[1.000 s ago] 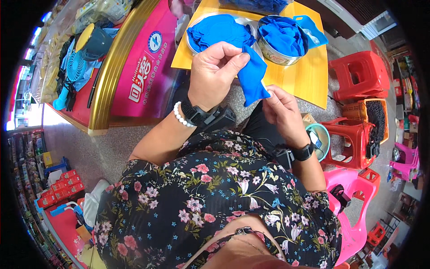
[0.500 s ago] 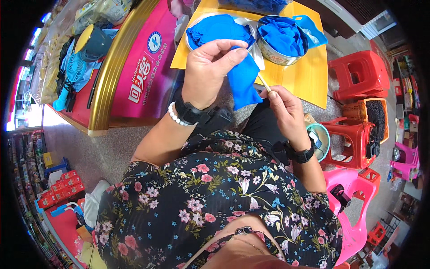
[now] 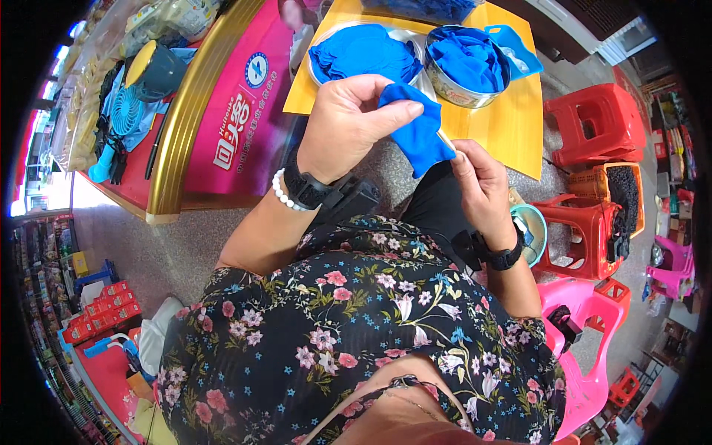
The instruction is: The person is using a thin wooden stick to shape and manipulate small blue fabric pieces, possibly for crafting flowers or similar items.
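Observation:
Between thumb and fingers, my left hand [image 3: 348, 130] pinches the upper edge of a small blue cloth piece [image 3: 419, 137], which hangs down in front of the table. My right hand [image 3: 480, 176] holds a thin pale stick [image 3: 446, 139] whose upper end meets the right side of the cloth. Whether the tip lies inside a fold or behind the cloth, I cannot tell. Just beyond my hands, a pile of flat blue cloth pieces [image 3: 363, 53] lies in a white dish. Beside it stands a round tin [image 3: 475, 96] filled with crumpled blue cloth.
The yellow table [image 3: 512, 133] also carries a blue plastic basket [image 3: 528, 62] and a clear box of blue pieces [image 3: 419, 7]. A pink counter with a gold edge [image 3: 172, 133] rises at left. Red stools [image 3: 593, 126], a pale green bin [image 3: 535, 230] and a pink chair [image 3: 586, 356] stand at right.
The cloth has shifted slightly right and swung up closer to my right hand. Less of the stick shows now. My left hand has turned a little and moved right and lower.

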A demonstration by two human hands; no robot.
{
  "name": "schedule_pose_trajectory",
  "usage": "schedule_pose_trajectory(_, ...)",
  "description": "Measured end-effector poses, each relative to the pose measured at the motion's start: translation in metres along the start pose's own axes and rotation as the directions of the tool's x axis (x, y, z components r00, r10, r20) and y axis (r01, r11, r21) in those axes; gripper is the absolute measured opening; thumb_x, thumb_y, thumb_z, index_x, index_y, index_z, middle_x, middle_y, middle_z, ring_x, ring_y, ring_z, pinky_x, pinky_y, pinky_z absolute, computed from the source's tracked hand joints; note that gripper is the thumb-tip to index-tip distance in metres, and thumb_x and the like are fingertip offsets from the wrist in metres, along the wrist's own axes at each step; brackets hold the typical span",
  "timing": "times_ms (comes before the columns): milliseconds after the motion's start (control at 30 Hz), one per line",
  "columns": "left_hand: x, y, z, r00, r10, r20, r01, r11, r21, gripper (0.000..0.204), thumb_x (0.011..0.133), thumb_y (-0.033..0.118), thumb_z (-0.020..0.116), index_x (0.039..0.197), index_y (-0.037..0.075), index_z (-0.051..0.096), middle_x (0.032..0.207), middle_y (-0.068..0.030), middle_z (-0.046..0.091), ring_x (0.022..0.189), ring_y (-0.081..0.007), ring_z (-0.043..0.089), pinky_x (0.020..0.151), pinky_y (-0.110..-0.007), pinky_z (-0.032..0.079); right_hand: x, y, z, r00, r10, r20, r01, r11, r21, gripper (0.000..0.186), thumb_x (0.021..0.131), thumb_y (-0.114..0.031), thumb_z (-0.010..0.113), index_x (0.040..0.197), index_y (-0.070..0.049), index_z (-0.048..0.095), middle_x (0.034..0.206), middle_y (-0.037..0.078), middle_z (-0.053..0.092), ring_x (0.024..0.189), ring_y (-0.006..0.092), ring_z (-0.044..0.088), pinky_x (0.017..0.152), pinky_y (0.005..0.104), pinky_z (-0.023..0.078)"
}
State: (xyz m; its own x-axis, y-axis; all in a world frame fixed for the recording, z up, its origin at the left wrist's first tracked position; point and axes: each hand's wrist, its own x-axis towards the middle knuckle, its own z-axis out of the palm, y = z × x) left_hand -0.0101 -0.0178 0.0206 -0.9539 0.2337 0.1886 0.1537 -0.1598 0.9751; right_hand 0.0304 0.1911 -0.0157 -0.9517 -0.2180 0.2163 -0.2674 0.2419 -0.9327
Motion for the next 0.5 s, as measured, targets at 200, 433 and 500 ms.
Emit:
schedule_pose_trajectory(200,0.000,0.018,-0.009,0.982,-0.069,0.174,0.013,0.952,0.307,0.007,0.079,0.004,0.070,0.084,0.000,0.067,0.075,0.0020,0.063,0.070,-0.0026,0.056,0.062,-0.018,0.045,0.005,0.000,-0.012,0.979,-0.201,0.018,0.201,0.964,-0.173,0.013,0.089,-0.009,0.056,0.094,0.001,0.063,0.074,0.011,0.063,0.062,0.0164,0.058,0.058,0.0271,0.044)
schedule_pose_trajectory(433,0.003,0.012,-0.019,0.957,-0.069,0.283,-0.095,0.845,0.526,0.007,0.076,0.006,0.072,0.078,0.001,0.067,0.066,0.0006,0.058,0.062,-0.0045,0.052,0.055,-0.020,0.039,0.005,0.003,-0.015,0.979,0.011,0.203,-0.011,1.000,-0.002,0.017,0.092,-0.013,0.054,0.095,0.001,0.064,0.078,0.005,0.065,0.069,0.0102,0.056,0.062,0.0248,0.044)
schedule_pose_trajectory(500,0.003,0.008,-0.019,0.953,-0.067,0.294,-0.099,0.851,0.516,0.007,0.077,0.006,0.072,0.078,0.001,0.067,0.066,0.0007,0.059,0.063,-0.0045,0.053,0.056,-0.020,0.039,0.007,0.006,-0.017,0.959,0.062,0.275,-0.097,0.988,0.117,0.019,0.094,-0.014,0.052,0.096,0.001,0.064,0.082,0.003,0.064,0.073,0.0089,0.055,0.064,0.0237,0.043)
